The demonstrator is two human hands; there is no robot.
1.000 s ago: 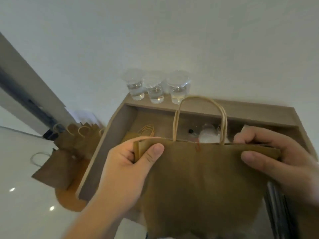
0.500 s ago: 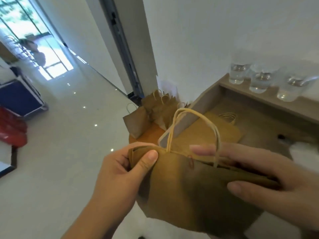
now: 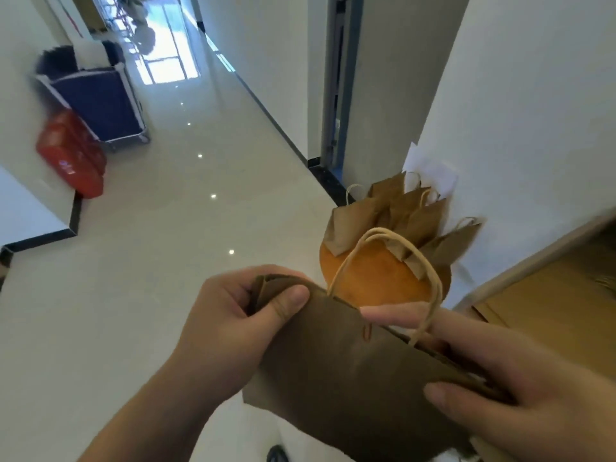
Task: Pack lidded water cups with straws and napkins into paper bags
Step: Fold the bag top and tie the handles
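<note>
I hold a brown paper bag [image 3: 350, 378] with twisted paper handles in front of me, its folded top closed with a small clip. My left hand [image 3: 233, 328] pinches the top left corner between thumb and fingers. My right hand [image 3: 520, 388] grips the top right edge, thumb on the front and fingers behind, one finger passing through the handle loop. What is inside the bag is hidden. Several packed brown bags [image 3: 400, 221] stand on a round orange stool [image 3: 376, 278] by the wall. No cups are in view.
A wooden shelf unit [image 3: 533, 261] with flat brown bags [image 3: 550, 305] is at the right. White papers [image 3: 430, 168] lean on the wall behind the stool. A glossy corridor floor stretches left, with a blue cart [image 3: 100, 101] and a red case [image 3: 73, 155].
The view has swung left, from the shelf with the water cups to the corridor and stool. Both hands keep their hold on the bag, which has travelled left towards the stool.
</note>
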